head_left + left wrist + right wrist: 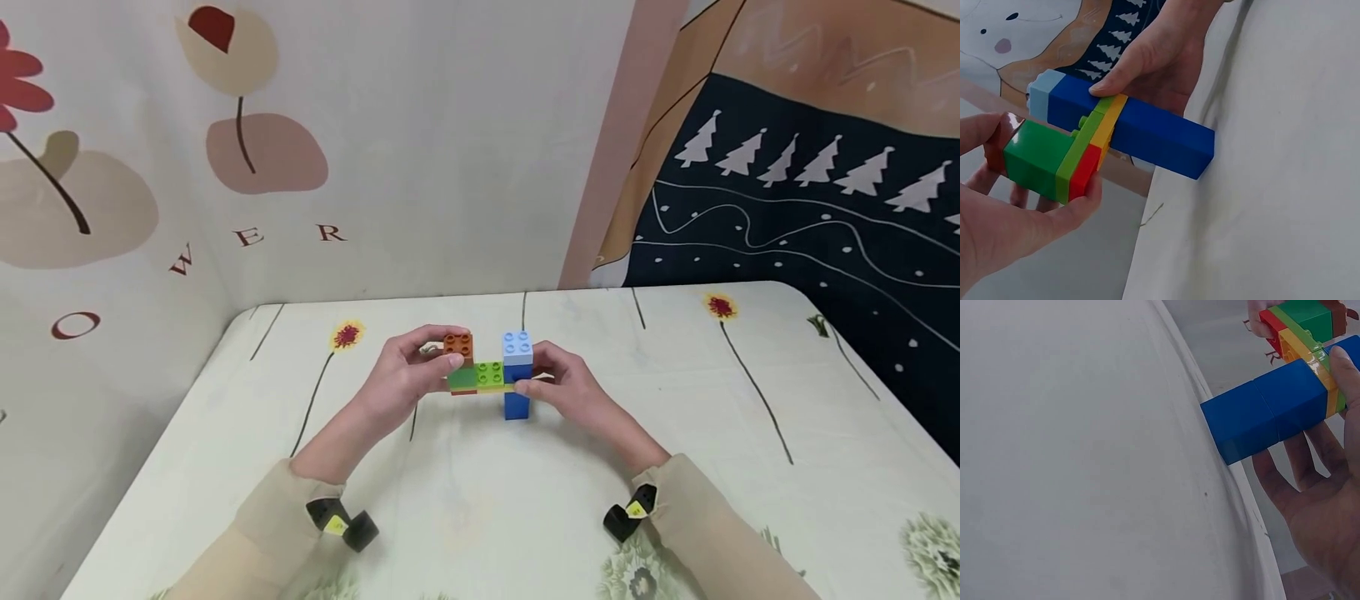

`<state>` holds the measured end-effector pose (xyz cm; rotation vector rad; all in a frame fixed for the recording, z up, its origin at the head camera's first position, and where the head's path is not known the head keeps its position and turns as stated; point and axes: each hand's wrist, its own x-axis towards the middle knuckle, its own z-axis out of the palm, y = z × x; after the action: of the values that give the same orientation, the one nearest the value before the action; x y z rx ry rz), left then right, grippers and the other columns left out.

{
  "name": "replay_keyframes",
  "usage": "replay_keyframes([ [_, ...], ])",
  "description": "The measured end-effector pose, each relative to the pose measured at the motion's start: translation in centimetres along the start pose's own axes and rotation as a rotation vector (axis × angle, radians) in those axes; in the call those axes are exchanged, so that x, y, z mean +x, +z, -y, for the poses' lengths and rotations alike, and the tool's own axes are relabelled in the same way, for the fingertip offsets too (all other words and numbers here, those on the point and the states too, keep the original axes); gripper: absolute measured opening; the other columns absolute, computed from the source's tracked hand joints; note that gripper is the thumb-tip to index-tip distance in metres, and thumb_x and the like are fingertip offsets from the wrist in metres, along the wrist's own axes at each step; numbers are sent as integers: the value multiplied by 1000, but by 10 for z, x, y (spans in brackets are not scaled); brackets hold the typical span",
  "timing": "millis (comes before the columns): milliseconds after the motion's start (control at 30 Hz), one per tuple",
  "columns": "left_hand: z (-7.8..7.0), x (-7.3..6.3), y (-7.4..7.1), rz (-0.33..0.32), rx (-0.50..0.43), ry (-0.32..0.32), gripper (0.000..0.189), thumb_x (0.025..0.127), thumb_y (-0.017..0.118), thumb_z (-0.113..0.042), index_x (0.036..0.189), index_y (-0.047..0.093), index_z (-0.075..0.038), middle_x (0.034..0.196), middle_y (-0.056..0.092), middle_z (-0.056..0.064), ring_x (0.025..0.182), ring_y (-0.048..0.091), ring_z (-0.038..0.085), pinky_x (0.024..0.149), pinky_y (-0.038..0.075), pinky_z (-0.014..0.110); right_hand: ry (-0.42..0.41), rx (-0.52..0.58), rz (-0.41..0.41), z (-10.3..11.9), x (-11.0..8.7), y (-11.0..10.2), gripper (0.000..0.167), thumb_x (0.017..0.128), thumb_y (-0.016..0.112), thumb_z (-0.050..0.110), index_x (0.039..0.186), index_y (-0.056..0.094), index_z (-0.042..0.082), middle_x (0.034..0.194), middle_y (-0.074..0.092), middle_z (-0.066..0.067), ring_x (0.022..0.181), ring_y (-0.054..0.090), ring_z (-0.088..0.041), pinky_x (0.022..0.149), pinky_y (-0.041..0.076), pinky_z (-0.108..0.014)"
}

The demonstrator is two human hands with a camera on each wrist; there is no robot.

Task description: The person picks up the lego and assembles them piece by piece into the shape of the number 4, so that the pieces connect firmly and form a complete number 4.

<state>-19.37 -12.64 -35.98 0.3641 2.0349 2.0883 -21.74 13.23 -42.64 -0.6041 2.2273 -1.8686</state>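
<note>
Both hands hold one structure of joined toy building bricks above the table. Its left end stacks a brown brick [458, 348] on a green brick [1038, 161], with a red brick [1085, 174] underneath. A flat lime-green brick [490, 372] and a yellow-orange one [1110, 128] bridge across to a column of dark blue bricks [1266, 412], topped by a light blue brick [517, 346]. My left hand [401, 375] grips the brown and green end between thumb and fingers. My right hand [570, 387] holds the blue column, thumb near the bridge. The column's lower end reaches below the bridge.
A table [465, 500] with a pale flower-print cloth spreads beneath the hands. Behind it hangs a white printed curtain [450, 167], with a dark tree-patterned cloth [787, 217] at the right. A small black camera [362, 531] is strapped to the left wrist, another [621, 523] to the right.
</note>
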Motion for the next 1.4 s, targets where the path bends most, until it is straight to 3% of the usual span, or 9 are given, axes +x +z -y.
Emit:
replay_keyframes([
  [267,-4,-2,2,11,53,-56,40,102,60,-8,142,56,0,129,53,18,116,62,30,88,60,44,8,8,-5,2,0,1,33,96,72,5,125,59,-1,120,66,-16,105,62,-29,86,55,-27],
  [500,1,-3,4,15,-80,-45,46,103,56,-5,147,49,3,131,48,17,124,51,34,91,57,53,-2,8,-1,2,0,1,33,96,71,5,126,59,-2,119,66,-16,106,61,-29,87,54,-27],
  [733,4,-1,10,-8,-62,-1,46,103,58,-7,148,52,-4,134,50,17,121,54,33,90,58,49,9,-4,-18,3,-1,-1,33,96,71,6,126,59,-1,119,66,-16,106,61,-29,89,54,-27],
  [1100,3,0,7,-21,-4,28,40,100,61,-6,139,58,4,127,58,19,112,61,30,83,61,39,6,-2,-13,2,0,0,33,96,71,4,126,59,-1,118,66,-16,106,61,-29,88,54,-27],
  [1400,-1,0,4,-19,34,13,39,98,64,-6,136,62,3,121,63,19,107,64,28,78,60,31,10,2,-6,1,1,0,33,97,71,5,127,59,-1,119,66,-16,106,61,-28,87,54,-27],
])
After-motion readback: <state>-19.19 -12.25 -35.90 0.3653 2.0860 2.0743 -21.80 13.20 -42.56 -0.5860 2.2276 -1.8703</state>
